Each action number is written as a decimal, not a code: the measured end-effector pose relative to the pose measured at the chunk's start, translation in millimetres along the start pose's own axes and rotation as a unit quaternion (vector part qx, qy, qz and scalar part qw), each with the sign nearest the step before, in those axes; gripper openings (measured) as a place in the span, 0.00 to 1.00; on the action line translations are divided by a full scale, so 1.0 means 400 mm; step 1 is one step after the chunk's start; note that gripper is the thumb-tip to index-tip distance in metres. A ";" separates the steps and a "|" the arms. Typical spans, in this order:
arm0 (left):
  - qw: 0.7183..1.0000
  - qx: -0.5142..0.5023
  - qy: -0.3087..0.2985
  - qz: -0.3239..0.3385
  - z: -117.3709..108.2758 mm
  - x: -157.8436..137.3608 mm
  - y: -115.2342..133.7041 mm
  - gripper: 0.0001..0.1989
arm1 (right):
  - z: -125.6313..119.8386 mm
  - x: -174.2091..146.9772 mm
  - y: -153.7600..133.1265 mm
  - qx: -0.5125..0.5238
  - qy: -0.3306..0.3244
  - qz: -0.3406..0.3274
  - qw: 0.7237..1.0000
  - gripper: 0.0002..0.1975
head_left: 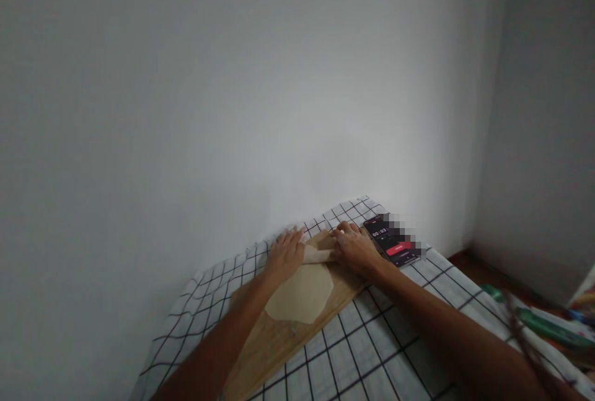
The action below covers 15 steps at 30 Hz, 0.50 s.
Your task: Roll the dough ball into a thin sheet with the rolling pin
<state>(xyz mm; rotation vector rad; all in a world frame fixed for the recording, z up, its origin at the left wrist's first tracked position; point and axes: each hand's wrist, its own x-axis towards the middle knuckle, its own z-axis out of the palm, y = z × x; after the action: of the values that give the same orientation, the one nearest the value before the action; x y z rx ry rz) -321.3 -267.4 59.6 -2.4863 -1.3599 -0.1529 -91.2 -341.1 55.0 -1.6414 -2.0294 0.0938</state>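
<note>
Dough sheet (pixel 301 294), pale, smooth and unevenly rounded, is spread on the wooden board (pixel 263 354), at seven o'clock from the rolling pin (pixel 320 256). Its left end is covered by the left hand (pixel 286 255), fingers outstretched; its right end, by the curled right hand (pixel 354 247), whose grip cannot be told. Bare board is seen toward seven o'clock.

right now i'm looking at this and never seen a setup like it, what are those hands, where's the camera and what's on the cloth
There is no machine: each grip is a person's bare hand. The single picture comes from a camera worn on the head, looking forward and down. On a checked cloth lie a wooden board and, to its right, a phone. A flat, pale sheet of dough lies on the board. The left grip, fingers outstretched, and right grip, fingers bent, rest on opposite ends of a rolling pin.
</note>
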 end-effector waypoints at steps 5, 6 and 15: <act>0.999 0.016 0.007 0.036 -0.033 -0.165 0.021 0.26 | 0.012 -0.009 -0.014 0.029 -0.010 -0.045 0.999 0.16; 0.999 0.017 0.007 0.043 -0.042 -0.201 0.030 0.27 | 0.013 -0.011 -0.019 0.033 -0.008 -0.050 0.998 0.14; 0.999 -0.024 -0.020 0.028 -0.077 -0.263 0.040 0.30 | 0.007 -0.015 -0.039 0.024 -0.010 -0.063 0.998 0.13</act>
<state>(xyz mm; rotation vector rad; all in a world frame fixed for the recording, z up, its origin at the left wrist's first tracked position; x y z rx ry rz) -363.6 -369.7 60.4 -2.5777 -1.3152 -0.1268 -105.6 -349.9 56.3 -1.4848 -2.1243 0.1122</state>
